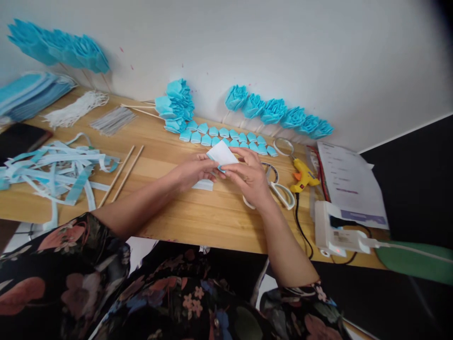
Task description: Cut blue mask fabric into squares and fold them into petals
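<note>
Where the two arms meet in the middle of the frame, the left hand (194,171) and the right hand (249,178) both pinch a small white piece (222,153) with a blue edge. They hold it just above the bench (198,217), the fingertips of each closed on its lower corners. Just behind it a row of folded blue petals (226,138) lies on the wood, and blue flowers (279,112) lean against the wall at upper right. White-handled scissors (283,193) lie beneath the right wrist, with a yellow glue gun (303,175) just to their right. A short white strip (203,185) lies below the left hand. Two wooden sticks (122,172) and a heap of cut strips (53,170) lie at centre left.
</note>
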A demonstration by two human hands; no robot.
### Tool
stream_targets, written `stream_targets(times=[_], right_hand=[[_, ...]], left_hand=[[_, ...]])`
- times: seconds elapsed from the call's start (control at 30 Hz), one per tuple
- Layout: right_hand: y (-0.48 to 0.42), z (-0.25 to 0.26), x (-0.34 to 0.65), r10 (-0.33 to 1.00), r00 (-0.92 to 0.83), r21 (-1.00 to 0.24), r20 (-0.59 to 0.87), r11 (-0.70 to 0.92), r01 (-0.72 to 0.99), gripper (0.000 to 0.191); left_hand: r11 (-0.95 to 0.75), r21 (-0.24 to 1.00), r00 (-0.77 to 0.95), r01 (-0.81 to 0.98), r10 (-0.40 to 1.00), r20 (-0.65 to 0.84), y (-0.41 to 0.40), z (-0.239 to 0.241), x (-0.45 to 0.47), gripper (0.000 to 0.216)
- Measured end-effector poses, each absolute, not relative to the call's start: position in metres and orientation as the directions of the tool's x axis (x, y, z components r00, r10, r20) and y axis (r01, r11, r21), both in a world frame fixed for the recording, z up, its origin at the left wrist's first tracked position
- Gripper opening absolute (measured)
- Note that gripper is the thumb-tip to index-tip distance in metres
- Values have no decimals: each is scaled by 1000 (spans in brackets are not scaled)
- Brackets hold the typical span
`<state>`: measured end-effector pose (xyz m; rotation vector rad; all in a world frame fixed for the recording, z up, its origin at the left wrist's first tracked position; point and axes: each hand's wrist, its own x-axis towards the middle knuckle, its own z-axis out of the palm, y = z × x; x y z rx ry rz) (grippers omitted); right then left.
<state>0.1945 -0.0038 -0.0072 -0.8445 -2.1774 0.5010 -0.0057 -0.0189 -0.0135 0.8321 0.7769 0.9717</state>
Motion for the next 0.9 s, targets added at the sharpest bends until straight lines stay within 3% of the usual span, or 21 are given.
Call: stream_targets(times=[0.2,0.3,0.43,0.63,0.9], right_hand=[[-6,-9,190,783,-438,-714,441,602,358,8],[-5,-14,188,860,-348,-832,374,477,282,7],[-2,-22,187,938,-273,-946,212,267,182,18],[-3,-22,185,964,-245,-986,104,132,101,25],[-5,-16,182,954,-276,-981,119,156,117,41]], left_hand=[[202,939,294,-279,949,-116,-20,-15,-4,24],[117,971,283,-207,957,-55,-21,-14,-3,30],[74,984,302,-161,953,-22,-22,-14,-3,30],[79,986,329,-147,944,-27,-19,-18,-3,27],[97,986,333,-132,942,-48,-20,-15,-3,30]])
